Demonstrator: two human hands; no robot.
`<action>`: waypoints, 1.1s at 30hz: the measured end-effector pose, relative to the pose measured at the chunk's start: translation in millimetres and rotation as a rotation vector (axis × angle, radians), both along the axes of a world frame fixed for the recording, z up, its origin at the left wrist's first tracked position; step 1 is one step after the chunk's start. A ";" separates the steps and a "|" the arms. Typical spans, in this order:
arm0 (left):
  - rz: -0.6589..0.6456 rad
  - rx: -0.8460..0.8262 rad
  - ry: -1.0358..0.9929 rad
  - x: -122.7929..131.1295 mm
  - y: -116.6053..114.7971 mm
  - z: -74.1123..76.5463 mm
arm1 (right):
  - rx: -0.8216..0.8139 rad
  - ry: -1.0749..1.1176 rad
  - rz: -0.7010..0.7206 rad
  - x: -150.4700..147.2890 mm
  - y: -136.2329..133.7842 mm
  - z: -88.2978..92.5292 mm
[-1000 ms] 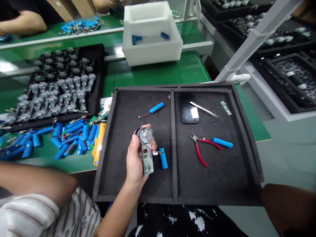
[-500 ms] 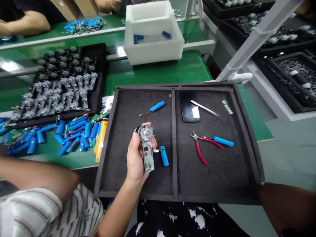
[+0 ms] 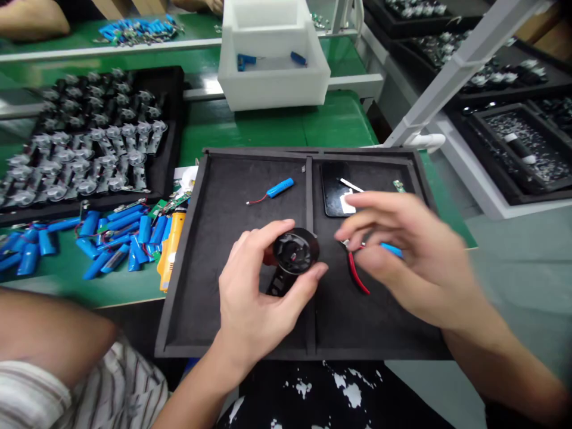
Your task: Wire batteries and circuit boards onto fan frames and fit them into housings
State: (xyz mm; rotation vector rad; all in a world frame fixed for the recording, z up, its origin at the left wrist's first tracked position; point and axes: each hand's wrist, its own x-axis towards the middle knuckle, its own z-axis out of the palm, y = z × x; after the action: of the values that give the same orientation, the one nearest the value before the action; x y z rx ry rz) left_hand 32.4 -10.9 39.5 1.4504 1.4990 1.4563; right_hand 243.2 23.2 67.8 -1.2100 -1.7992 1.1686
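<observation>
Black housing (image 3: 294, 251) clasped in left grip (image 3: 254, 298); right grip (image 3: 415, 268) loose; tray (image 3: 205, 262) overlaps green bench (image 3: 277, 128).

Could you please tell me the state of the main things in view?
Left grip: closed around black part
Black part: held, hollow round end showing
Right grip: open, nothing visible in it
Battery: lying in left tray compartment, wire attached
Pliers: lying down, partly hidden
Phone: lying flat
White bin: open, blue batteries inside
</observation>
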 end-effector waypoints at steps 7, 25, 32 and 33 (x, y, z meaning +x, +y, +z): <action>-0.087 -0.063 0.100 4.4 -2.9 7.3 | -0.159 0.191 -0.014 -23.0 -2.6 -20.1; -0.125 -0.118 0.081 -5.2 -17.3 2.2 | -0.133 0.222 -0.038 -28.4 -5.7 -14.9; -0.157 -0.123 0.147 -10.3 -17.7 5.6 | -0.140 0.218 -0.010 -26.3 -5.4 -16.5; -0.156 -0.124 0.153 -10.0 -17.9 5.8 | -0.139 0.217 -0.007 -27.0 -6.2 -16.7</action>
State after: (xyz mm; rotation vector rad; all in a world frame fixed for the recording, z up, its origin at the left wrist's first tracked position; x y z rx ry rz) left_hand 22.4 -28.8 45.3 1.5937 1.5007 1.1629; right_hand 216.2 16.9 51.1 -1.1185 -1.5733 1.3839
